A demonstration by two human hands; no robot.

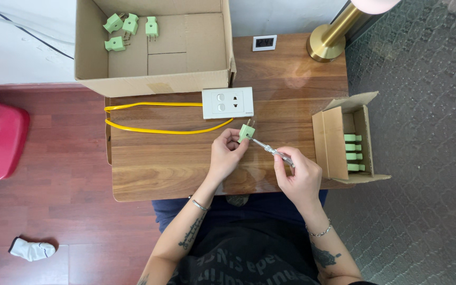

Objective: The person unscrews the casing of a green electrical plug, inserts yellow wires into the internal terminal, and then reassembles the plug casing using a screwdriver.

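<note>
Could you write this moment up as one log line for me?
left hand: holds green plug | right hand: screwdriver, tip at plug | near: white socket box, yellow cable

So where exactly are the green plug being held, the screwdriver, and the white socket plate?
green plug [246,131], head view, on its green body at the left hand's fingertips.
screwdriver [273,152], head view, on the bare shaft ahead of the right hand.
white socket plate [227,102], head view, on its flat front face.
</note>
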